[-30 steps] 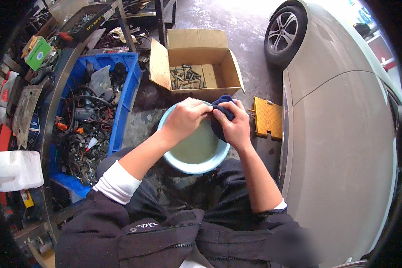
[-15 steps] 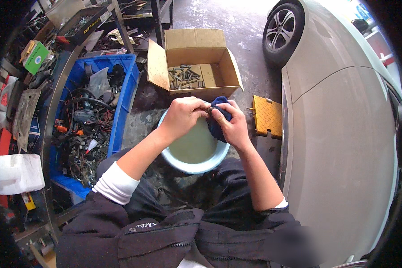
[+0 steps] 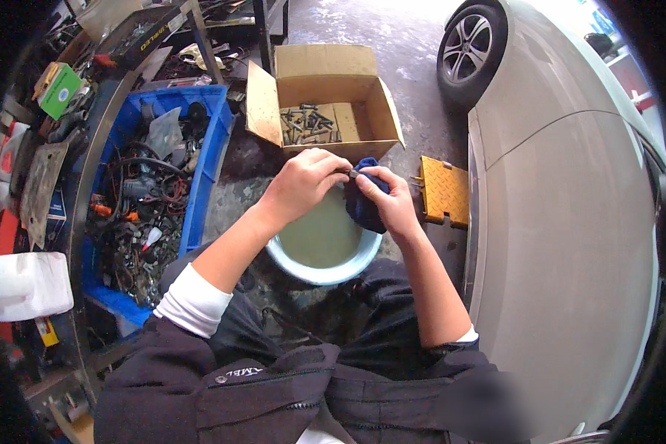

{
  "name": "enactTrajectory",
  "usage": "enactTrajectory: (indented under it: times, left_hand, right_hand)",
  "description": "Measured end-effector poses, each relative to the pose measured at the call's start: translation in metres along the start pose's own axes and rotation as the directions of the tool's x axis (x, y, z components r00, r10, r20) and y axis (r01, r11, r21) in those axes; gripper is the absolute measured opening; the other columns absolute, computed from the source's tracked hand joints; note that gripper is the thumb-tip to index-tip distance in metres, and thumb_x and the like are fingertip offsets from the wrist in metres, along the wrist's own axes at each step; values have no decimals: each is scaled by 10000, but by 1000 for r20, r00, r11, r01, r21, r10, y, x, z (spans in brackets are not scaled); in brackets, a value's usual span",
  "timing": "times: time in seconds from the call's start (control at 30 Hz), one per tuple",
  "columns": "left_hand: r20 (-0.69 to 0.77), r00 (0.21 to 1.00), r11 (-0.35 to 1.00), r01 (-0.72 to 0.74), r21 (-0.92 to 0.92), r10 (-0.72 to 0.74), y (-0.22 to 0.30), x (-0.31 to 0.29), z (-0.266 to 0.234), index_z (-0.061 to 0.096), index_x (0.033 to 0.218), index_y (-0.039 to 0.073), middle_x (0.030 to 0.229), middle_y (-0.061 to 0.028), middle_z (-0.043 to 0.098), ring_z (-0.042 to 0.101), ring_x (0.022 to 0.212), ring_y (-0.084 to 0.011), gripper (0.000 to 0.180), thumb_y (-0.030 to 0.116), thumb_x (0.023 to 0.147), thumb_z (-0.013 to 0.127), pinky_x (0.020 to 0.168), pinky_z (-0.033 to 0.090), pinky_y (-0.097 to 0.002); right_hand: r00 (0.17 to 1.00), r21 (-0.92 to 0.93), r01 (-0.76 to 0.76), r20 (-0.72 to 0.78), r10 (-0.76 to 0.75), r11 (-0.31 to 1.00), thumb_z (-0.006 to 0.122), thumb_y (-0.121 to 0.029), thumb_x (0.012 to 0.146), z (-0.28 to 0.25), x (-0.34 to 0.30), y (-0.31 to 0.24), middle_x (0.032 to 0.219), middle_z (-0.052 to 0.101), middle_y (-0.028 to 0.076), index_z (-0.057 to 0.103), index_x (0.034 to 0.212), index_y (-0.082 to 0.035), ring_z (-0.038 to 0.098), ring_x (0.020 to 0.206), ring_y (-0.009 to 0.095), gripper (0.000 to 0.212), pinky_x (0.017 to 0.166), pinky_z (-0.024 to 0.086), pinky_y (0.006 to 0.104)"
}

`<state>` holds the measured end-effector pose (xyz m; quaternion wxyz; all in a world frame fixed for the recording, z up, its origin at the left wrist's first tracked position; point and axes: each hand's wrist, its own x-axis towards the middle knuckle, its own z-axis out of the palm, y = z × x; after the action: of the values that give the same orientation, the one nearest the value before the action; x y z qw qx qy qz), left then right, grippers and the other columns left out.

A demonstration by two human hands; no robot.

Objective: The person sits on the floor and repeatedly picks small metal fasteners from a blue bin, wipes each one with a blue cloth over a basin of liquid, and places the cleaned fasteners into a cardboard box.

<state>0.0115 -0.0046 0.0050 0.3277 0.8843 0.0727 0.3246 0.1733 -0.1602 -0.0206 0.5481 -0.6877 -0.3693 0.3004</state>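
Above the pale blue basin (image 3: 324, 277), my two hands meet over its cloudy greenish water. My left hand (image 3: 307, 181) is closed in a pinch on one end of a small metal part (image 3: 354, 173), perhaps a bolt; most of it is covered by fingers. My right hand (image 3: 394, 198) grips a dark blue cloth (image 3: 365, 209) that bunches below its fingers, with the thumb pressing beside the metal part. Just beyond the basin stands an open cardboard box (image 3: 362, 132), where several metal bolts (image 3: 308, 124) lie in a loose pile on the left of its bottom.
At left, a blue crate (image 3: 192, 185) is heaped with cables and old parts, beside a cluttered metal shelf (image 3: 89, 155). A white block (image 3: 27, 285) sits near the shelf's edge. On the right are a yellow tread-plate step (image 3: 445, 191) and a dusty car (image 3: 562, 222).
Both hands stay together over the basin. My left fingers have drawn slightly back and up, so more of the metal part shows between the hands. The view has shifted a little.
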Motion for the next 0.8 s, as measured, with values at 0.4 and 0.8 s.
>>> enactTrajectory:
  times: [0.4,0.8]
  left_hand:
    - [49,979,972,201,-123,-197,-1,2,0,765,1024,-7,994,-185,756,747,925,-308,183,160,963,722,820,577,-382]
    - [73,978,958,204,-201,-193,-2,4,-9,728,1132,-5,1027,-158,770,754,958,-236,246,86,907,771,853,588,-352]
  right_hand:
    - [865,-637,369,-32,-501,677,849,-282,843,10,-11,-29,1245,641,159,777,1087,-181,706,1019,377,274,874,587,453]
    - [967,-226,242,-27,-255,944,828,-269,869,8,-5,-16,1134,674,139,776,1059,-86,695,1029,316,269,898,550,413]
